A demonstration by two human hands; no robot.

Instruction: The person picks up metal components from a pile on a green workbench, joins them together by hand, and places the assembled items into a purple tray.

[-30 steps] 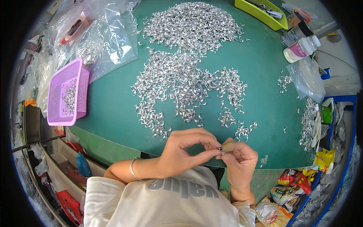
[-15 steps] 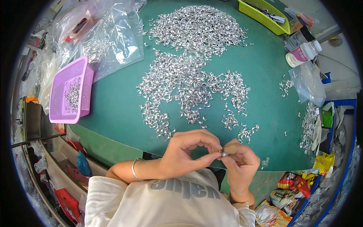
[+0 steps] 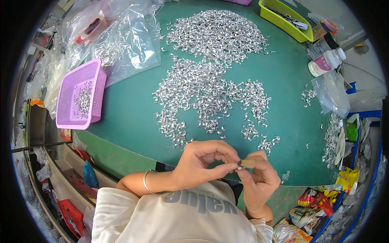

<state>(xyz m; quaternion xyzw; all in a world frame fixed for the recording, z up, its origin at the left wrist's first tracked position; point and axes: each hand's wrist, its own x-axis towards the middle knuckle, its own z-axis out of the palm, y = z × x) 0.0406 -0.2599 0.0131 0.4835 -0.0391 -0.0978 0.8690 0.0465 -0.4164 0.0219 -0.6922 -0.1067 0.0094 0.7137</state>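
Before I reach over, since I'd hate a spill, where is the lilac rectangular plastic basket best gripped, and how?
Probably by the long right-hand rim of the basket, pinched over its edge, coming from the right: that wall faces the green tabletop, while crumpled clear plastic sheeting crowds its left. Small curved silver metal pieces lie loose inside, so level handling seems wise.

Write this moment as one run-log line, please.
left hand: pinching small metal piece; right hand: also at it; purple basket: silver pieces inside; green table: heap of silver pieces
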